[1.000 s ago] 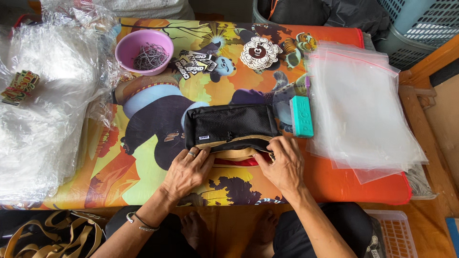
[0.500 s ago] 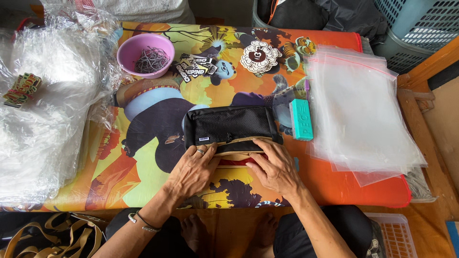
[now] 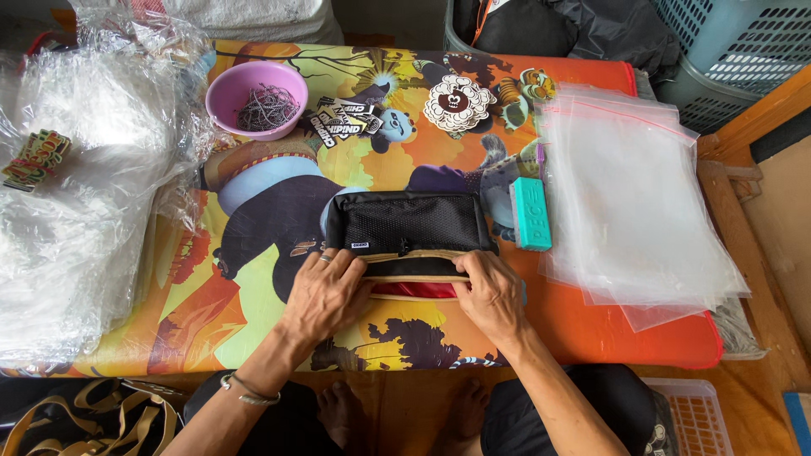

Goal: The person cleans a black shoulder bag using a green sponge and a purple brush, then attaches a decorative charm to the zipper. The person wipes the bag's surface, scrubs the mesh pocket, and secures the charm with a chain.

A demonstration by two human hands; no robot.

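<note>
A black pouch (image 3: 410, 224) with a mesh front and tan trim lies at the middle of the low table (image 3: 642, 338). Its near side shows a red lining (image 3: 414, 290) between my hands. My left hand (image 3: 325, 291) presses flat on the pouch's near left corner, fingers on the tan edge. My right hand (image 3: 490, 291) holds the near right corner, fingers curled over the edge. A teal rectangular block (image 3: 531, 213) lies just right of the pouch.
A stack of clear zip bags (image 3: 634, 203) covers the table's right side. A purple bowl (image 3: 256, 97) of small metal chains and several stickers (image 3: 456, 103) sit at the back. Crumpled clear plastic bags (image 3: 76, 194) pile up at left. Bag straps (image 3: 84, 414) lie on the floor.
Both hands have shifted along the pouch's near edge and now sit at its corners. The pouch has stayed in place.
</note>
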